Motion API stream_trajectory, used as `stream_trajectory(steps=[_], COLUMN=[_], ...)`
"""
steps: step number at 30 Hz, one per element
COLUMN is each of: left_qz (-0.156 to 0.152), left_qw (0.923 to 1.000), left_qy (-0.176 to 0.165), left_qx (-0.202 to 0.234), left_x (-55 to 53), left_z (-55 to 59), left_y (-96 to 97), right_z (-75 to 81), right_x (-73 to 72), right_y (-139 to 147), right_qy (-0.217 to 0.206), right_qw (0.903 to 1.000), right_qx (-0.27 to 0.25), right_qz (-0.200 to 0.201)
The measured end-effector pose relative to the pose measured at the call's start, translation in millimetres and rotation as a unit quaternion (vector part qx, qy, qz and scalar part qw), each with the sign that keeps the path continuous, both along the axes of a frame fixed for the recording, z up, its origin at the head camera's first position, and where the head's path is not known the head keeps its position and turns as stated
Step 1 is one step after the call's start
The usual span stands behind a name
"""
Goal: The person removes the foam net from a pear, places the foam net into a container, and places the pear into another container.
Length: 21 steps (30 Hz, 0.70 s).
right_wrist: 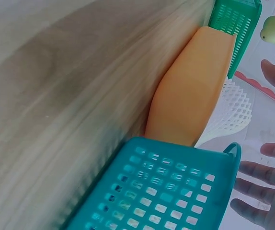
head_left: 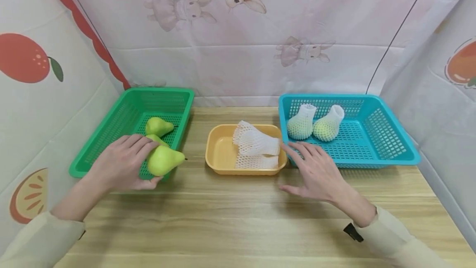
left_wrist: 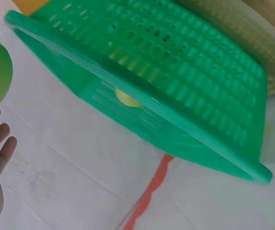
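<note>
- Pale green, the upper pear sits in the grasp of the left hand; we see it above the near right part of the green basket, its stem pointing right.
- Inside that basket, at the left of the desk, we find another pear lying on its side with its neck to the right, and a partly hidden pear just nearer, mostly behind the held one.
- The right hand holds nothing, its fingers extended and thumb spread; we see it by the right end of the yellow tray and the near left corner of the blue basket. Whether its fingertips touch either rim, we cannot tell.
- In the tray, between the two baskets, we see white foam nets lying flattened toward the right side.
- In the left part of the blue basket we count two pears in foam sleeves, a left wrapped pear and a right wrapped pear, side by side, necks up.
- Behind the desk we see a pale pink curtain printed with rabbits.
</note>
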<state>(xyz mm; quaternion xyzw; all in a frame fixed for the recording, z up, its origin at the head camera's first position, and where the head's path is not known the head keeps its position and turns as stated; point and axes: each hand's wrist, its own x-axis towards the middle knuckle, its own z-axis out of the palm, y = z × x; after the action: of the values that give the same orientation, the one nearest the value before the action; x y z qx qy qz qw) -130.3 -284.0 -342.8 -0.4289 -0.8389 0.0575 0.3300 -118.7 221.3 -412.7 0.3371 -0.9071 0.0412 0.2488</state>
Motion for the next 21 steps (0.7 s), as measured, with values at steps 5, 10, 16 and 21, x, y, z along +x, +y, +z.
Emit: stream_trajectory(steps=[5, 10, 16, 21], left_qz=[0.02, 0.036, 0.057, 0.069], left_qw=[0.9997, 0.9992, 0.9981, 0.9966], left_qy=[-0.017, -0.016, -0.023, -0.035], left_qx=[0.001, 0.001, -0.001, -0.027], left_x=[-8.3, -17.9, -26.3, -34.0], left_z=[-0.3, 2.2, 2.7, 2.3], left_y=[-15.1, -28.9, -42.4, -49.7], right_z=[-2.3, -2.8, -3.4, -5.2], right_x=[3.6, 6.8, 8.4, 9.0], right_y=[4, 7, 12, 16], right_qy=[-0.009, -0.019, -0.017, -0.011], right_qw=[0.9999, 0.9996, 0.9994, 0.9996], right_qx=[0.004, 0.006, 0.007, 0.006], right_qz=[-0.008, -0.022, -0.028, -0.027])
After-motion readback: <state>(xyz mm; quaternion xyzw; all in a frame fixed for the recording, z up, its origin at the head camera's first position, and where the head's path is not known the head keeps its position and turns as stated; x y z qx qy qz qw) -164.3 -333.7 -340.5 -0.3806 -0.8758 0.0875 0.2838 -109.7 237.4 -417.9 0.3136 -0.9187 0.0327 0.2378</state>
